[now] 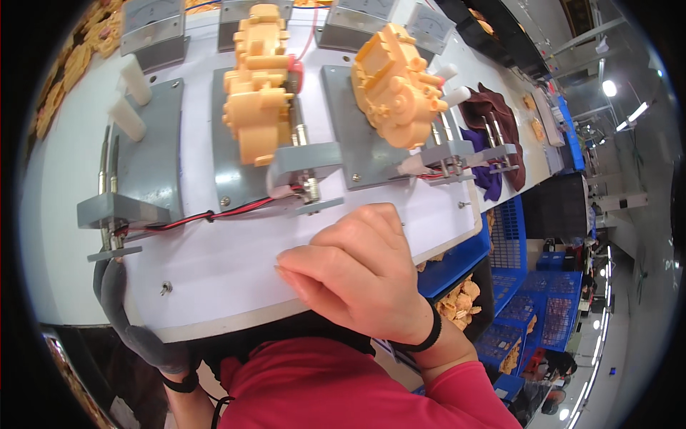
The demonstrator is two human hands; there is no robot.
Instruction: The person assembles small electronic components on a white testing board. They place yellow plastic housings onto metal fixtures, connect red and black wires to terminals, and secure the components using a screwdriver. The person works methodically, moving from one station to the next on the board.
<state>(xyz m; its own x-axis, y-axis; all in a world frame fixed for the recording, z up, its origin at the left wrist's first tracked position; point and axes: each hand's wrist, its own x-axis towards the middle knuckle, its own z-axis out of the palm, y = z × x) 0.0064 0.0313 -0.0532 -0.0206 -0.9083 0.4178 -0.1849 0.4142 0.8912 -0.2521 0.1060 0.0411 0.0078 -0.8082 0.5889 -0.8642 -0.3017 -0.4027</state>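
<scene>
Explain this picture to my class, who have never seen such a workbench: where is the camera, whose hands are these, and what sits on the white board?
The camera sits on a person's head and looks down, so the picture bends at its rim. The right hand, bare with a black wristband, rests curled on the white board and holds nothing visible. The left hand, in a grey glove, grips the board's near edge. On the board stand grey metal holders with red and black wires. Two holders carry yellow plastic gear housings; the left one is empty, showing only white pegs. Blue crates with more yellow parts stand to the right, below the bench.
</scene>
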